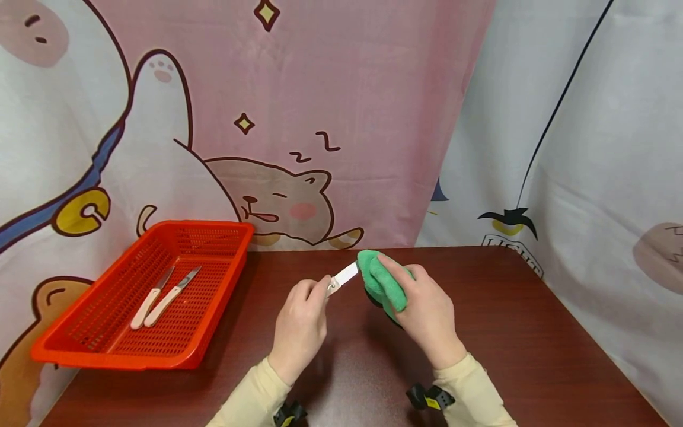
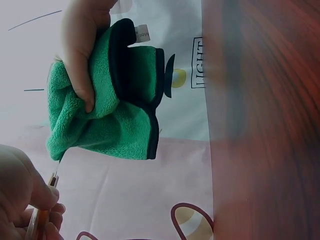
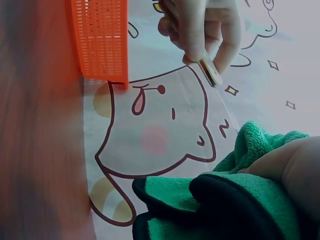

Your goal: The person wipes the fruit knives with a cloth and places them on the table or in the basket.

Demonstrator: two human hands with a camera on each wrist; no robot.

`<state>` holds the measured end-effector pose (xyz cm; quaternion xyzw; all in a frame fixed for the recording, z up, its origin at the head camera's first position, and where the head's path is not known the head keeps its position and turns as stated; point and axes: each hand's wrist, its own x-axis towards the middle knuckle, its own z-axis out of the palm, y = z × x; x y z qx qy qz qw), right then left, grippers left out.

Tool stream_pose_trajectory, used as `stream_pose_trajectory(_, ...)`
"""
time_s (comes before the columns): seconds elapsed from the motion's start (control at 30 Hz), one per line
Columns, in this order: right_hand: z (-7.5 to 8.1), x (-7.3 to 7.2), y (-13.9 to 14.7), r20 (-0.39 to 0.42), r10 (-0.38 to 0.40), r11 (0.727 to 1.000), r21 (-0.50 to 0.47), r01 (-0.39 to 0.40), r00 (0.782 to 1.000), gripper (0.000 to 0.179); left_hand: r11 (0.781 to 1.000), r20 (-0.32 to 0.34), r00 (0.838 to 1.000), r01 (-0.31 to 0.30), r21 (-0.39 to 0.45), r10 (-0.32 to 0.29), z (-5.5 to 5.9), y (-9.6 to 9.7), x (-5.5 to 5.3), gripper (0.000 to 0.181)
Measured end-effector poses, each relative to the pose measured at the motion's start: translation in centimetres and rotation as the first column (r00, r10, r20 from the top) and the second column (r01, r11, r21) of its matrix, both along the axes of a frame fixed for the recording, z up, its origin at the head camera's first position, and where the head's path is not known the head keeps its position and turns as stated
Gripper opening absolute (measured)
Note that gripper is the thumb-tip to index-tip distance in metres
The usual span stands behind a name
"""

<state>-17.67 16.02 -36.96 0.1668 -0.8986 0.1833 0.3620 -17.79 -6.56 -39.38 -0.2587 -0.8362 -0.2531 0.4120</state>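
My left hand [image 1: 301, 323] grips a knife [image 1: 345, 275] by its pale handle, blade angled up to the right. A green cloth [image 1: 380, 281] with black edging is bunched in my right hand [image 1: 429, 311], thumb and fingers pinching it. The blade's far end goes into the folds and is hidden there. In the left wrist view, the cloth [image 2: 105, 125] hangs in loose layers with a small tag at its top. The right wrist view has the knife handle [image 3: 210, 72] between the left fingers, the thin blade running to the cloth [image 3: 250, 150].
An orange-red plastic basket [image 1: 224, 296] stands on the left of the dark brown table [image 1: 352, 379]. Two knives with pale handles [image 1: 162, 305] lie inside it. A printed curtain [image 1: 373, 118] hangs behind the table's back edge.
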Motion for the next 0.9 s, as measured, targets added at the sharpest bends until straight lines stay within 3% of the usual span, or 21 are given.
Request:
stream_pose_trajectory(0.37, 0.7, 0.3, 0.6, -0.006, -0.019, 1.000, -0.019, 0.019, 1.000, 0.080, 1.000, 0.021, 1.000, -0.020, 0.013, 0.019, 0.0, -0.1, -0.1, 0.046)
stream_pose_trajectory(0.63, 1.4, 0.8, 0.7, -0.042, 0.000, 0.999, -0.043, -0.002, 0.999, 0.079, 0.999, 0.046, 0.998, -0.040, 0.017, 0.039, 0.0, -0.3, -0.2, 0.046)
stream_pose_trajectory(0.9, 1.1, 1.2, -0.5, -0.052, 0.060, 0.998, -0.015, -0.061, 0.997, 0.083, 0.999, 0.047, 0.998, -0.044, 0.029, 0.043, -0.1, -0.3, -0.2, 0.044)
